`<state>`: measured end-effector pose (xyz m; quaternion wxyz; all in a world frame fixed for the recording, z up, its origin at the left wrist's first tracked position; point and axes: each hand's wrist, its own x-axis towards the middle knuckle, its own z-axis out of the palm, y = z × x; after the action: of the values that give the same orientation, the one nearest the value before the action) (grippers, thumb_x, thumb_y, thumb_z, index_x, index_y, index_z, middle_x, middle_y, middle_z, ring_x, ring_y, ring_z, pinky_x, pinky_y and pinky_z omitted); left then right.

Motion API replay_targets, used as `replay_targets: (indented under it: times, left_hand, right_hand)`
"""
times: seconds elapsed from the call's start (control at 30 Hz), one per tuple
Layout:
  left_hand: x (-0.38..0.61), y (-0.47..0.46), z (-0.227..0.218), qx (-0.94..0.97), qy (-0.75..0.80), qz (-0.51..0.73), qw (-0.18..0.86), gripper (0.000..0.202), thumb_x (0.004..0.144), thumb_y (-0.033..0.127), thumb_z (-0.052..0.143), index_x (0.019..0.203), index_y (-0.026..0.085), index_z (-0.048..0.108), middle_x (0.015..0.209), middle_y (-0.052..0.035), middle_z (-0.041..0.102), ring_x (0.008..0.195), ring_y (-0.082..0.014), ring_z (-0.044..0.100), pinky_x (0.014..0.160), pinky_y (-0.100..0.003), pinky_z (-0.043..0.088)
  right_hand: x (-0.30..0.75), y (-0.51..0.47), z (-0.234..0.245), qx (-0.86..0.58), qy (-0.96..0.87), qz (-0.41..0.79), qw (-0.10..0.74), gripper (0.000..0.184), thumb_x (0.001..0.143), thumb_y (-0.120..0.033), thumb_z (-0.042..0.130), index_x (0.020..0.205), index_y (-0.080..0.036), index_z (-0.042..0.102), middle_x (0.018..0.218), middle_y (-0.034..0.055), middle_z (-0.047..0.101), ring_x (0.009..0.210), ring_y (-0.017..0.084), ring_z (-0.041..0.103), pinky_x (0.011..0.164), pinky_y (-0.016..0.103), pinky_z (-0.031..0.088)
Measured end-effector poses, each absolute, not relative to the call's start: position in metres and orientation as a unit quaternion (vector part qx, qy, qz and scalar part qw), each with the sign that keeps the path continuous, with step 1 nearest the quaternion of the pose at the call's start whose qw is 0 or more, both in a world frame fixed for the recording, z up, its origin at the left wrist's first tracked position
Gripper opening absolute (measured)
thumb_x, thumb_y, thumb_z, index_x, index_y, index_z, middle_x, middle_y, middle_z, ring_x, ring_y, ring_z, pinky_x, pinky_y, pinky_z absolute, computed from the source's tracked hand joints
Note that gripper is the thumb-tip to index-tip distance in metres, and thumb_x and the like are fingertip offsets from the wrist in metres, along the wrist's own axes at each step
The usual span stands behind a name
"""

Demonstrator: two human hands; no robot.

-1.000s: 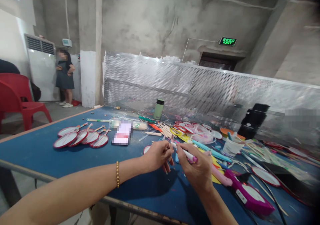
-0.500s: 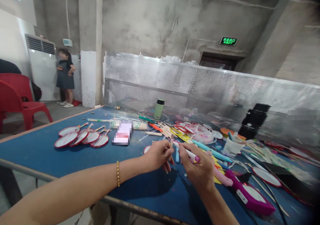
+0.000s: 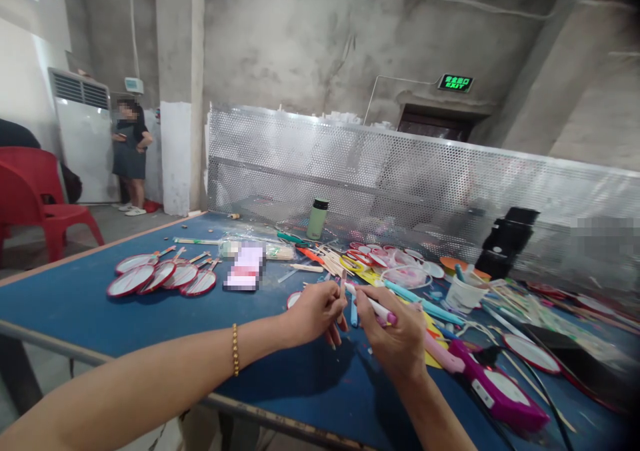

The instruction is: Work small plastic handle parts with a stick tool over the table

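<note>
My left hand (image 3: 320, 311), with a gold bead bracelet (image 3: 235, 349) on the wrist, is closed on a flat wooden stick (image 3: 343, 281) that points up between thumb and fingers. Behind that hand, part of a small red-rimmed white disc (image 3: 293, 299) shows; I cannot tell whether it joins the stick. In my right hand (image 3: 395, 327) is a white marker pen (image 3: 376, 306) with a pinkish-purple end. Its tip is close to the stick; contact cannot be made out. A light-blue strip (image 3: 354, 311) lies between the hands.
Red-rimmed round paddles (image 3: 173, 274) lie at the left, near a phone (image 3: 245, 267). A green bottle (image 3: 317, 219) stands at the back. To the right are a white cup (image 3: 465, 295), a purple device (image 3: 500, 387) with cables, and a black stand (image 3: 506, 244).
The marker pen and my right hand have shifted very slightly toward the stick. Otherwise the hands and the things on the table stand as before.
</note>
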<state>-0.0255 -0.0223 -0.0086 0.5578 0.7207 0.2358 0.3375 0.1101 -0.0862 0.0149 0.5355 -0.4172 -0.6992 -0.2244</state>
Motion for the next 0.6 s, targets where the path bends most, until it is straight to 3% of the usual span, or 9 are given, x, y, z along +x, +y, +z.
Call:
replay_targets:
  times: [0.6]
  left_hand:
    - [-0.0266, -0.0253, -0.0055, 0.719, 0.235, 0.338, 0.56, 0.02, 0.09, 0.036, 0.047, 0.082, 0.019, 0.04, 0.06, 0.0021, 0.06, 0.04, -0.0112, 0.058, 0.037, -0.02, 0.047]
  right_hand:
    - [0.1105, -0.0866, 0.0156, -0.422, -0.695, -0.224, 0.537, 0.01, 0.087, -0.018, 0.06, 0.084, -0.019, 0.069, 0.072, 0.0004, 0.071, 0.063, 0.012, 0.066, 0.062, 0.021, 0.051]
